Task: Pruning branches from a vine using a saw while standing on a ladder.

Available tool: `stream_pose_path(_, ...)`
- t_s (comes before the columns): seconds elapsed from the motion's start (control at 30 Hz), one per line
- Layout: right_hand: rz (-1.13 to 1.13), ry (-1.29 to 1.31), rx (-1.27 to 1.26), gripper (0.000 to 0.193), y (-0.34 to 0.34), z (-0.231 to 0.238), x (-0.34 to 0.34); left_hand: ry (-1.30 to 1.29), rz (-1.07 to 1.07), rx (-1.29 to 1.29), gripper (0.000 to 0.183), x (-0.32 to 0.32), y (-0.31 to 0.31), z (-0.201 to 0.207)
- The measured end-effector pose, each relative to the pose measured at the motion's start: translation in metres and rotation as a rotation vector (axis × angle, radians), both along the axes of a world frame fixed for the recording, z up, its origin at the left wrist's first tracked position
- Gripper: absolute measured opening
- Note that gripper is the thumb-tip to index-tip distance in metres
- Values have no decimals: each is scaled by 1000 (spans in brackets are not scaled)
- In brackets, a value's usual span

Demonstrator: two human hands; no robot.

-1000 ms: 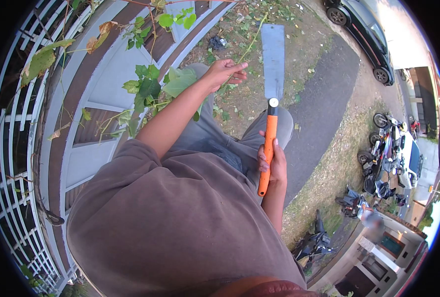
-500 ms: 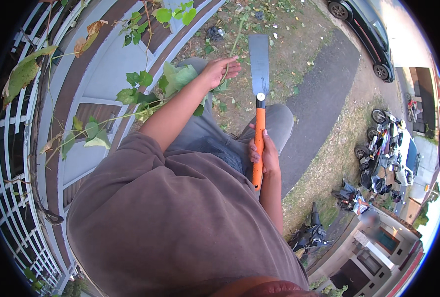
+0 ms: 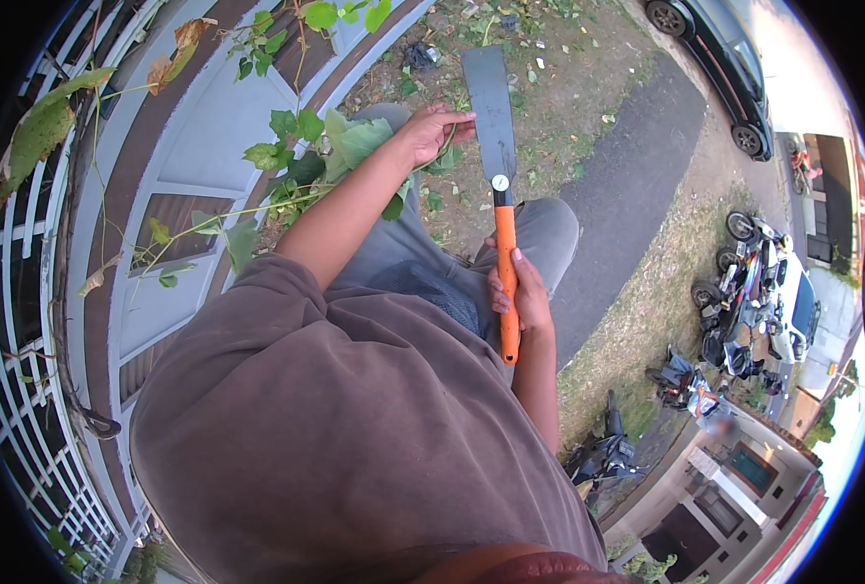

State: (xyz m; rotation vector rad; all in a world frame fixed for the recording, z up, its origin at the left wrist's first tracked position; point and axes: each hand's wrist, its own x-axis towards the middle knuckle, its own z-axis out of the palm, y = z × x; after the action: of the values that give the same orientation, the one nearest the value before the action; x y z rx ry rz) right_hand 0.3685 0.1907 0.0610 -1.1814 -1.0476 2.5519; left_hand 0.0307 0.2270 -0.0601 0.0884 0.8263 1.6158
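behind left forearm (image 3: 360, 198), vine (image 3: 355, 144) partly hidden, black car (image 3: 717, 66) cropped

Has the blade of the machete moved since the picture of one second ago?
Yes: the machete blade has moved leftward, farther from the dark paved strip and nearer the left hand.

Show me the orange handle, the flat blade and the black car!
Orange handle (image 3: 508, 277): head view, middle of its length.
Flat blade (image 3: 492, 112): head view, middle of its face.
Black car (image 3: 722, 70): head view, its side between the wheels.
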Motion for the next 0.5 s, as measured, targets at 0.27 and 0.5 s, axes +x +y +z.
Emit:
stream_pose_path(0.27, -16, 35, -4, 54, -2, -5, 0, -16, -70, 10, 16, -4, -1, -4)
stream_pose_path(0.5, -219, 101, -8, 58, -4, -15, 8, -10, -19, 27, 15, -9, -3, -9)
